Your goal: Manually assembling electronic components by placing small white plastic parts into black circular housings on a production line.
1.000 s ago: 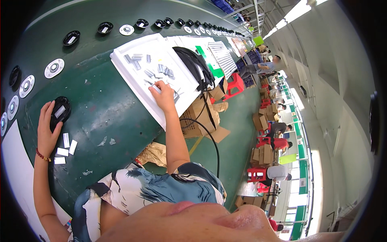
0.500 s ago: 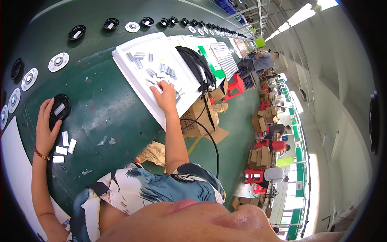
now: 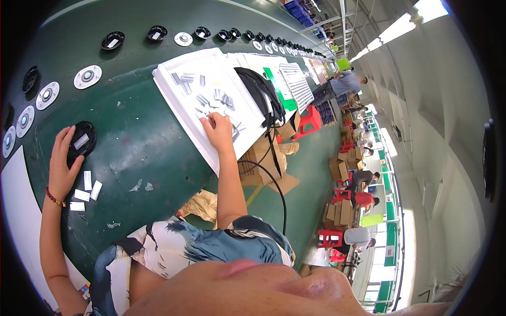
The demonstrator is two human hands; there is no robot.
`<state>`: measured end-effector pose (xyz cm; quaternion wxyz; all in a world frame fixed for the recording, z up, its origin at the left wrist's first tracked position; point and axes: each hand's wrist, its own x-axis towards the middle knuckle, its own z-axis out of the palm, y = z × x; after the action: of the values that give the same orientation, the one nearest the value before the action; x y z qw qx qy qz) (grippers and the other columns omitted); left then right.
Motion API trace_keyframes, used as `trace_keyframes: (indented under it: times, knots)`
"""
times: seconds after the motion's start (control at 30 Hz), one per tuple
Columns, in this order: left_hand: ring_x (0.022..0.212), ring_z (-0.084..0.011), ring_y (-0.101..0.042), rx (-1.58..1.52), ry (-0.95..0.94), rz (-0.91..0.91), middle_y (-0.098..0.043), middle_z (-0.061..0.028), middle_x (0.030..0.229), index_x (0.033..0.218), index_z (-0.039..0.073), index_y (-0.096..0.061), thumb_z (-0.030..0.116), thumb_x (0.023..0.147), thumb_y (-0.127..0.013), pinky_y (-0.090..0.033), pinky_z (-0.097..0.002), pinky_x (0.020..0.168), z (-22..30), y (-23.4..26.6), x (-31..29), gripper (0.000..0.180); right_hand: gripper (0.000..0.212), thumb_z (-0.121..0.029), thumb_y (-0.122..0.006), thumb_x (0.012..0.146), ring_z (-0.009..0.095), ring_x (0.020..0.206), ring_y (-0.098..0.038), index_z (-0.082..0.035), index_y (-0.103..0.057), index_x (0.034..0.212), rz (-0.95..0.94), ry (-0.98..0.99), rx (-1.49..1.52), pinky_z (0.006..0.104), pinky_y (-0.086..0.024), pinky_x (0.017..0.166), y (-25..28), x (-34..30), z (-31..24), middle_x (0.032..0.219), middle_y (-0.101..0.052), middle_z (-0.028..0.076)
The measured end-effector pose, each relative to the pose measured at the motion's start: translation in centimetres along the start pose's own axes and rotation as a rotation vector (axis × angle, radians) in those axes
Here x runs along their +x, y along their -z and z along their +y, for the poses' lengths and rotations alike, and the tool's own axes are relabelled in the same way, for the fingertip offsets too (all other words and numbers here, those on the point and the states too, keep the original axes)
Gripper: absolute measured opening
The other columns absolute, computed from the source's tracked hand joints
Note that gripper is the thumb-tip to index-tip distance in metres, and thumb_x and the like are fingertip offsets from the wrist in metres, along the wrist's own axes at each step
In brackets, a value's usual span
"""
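My left hand (image 3: 64, 171) is curled round the side of a black round shell (image 3: 83, 141) on the green table, gripping its edge. A pale rectangular piece lies inside the shell. Several white rectangular pieces (image 3: 81, 195) are scattered just below this hand. My right hand (image 3: 219, 132) reaches into a shallow white tray (image 3: 179, 113), fingers bent and tips drawn together among small grey metal bars (image 3: 202, 100). Whatever sits between those fingertips is too small to make out.
White oval discs (image 3: 87, 77) and black shells (image 3: 113, 40) line the belt beyond the table. Black cables (image 3: 252, 87) lie over the tray's right edge. Cardboard boxes (image 3: 263, 158) and a red stool (image 3: 307, 124) stand to the right. Other people sit or stand farther off.
The discs and shells on the belt have shifted rightward and away. My right hand stays low in the tray, its fingers more bent. My left hand keeps holding the black shell.
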<state>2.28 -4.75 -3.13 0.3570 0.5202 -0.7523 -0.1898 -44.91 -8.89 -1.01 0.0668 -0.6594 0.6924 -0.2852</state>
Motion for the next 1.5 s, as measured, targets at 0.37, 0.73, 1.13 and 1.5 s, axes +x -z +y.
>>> trace_keyframes:
  times: [0.37,0.73,1.13,1.5]
  knots:
    - [0.13,-0.0357,-0.047,-0.02,-0.007,-0.009,-0.044,-0.0169,0.144,0.144,0.008,-0.044,-0.002,0.074,-0.067,-0.038,-0.0395,0.11,0.0,0.1,0.1,0.074,0.028,-0.032,-0.074,0.082,0.034,0.08,-0.056,-0.007,-0.061,0.084,-0.003,-0.034,0.008,0.0446,-0.041,0.079,0.2,-0.2,-0.1,0.077,-0.062,0.013]
    - [0.131,-0.0362,-0.047,0.011,-0.01,-0.005,-0.044,-0.0172,0.145,0.143,0.007,-0.045,-0.002,0.073,-0.068,-0.038,-0.0397,0.11,-0.5,0.0,-0.1,0.074,0.025,-0.032,-0.071,0.085,0.03,0.08,-0.057,-0.009,-0.065,0.086,-0.05,-0.011,0.019,0.0422,-0.037,0.086,-0.1,-0.1,-0.2,0.073,-0.061,0.01]
    - [0.131,-0.0356,-0.047,0.003,-0.009,-0.007,-0.044,-0.0163,0.145,0.143,0.007,-0.045,-0.003,0.074,-0.068,-0.038,-0.0391,0.11,-0.7,-0.2,-0.2,0.073,0.025,-0.029,-0.071,0.086,0.034,0.075,-0.057,-0.007,-0.06,0.08,-0.01,0.044,-0.034,0.0424,-0.039,0.075,0.4,-0.3,-1.1,0.07,-0.06,0.013]
    - [0.136,-0.0331,-0.043,-0.006,0.004,-0.045,-0.041,-0.0151,0.148,0.146,0.008,-0.043,-0.005,0.077,-0.062,-0.032,-0.0371,0.114,-1.3,-0.2,0.0,0.073,0.029,-0.036,-0.063,0.096,0.02,0.056,-0.053,-0.009,-0.057,0.087,0.545,-0.263,0.684,0.0344,-0.046,0.06,1.9,2.1,0.0,0.062,-0.055,0.003]
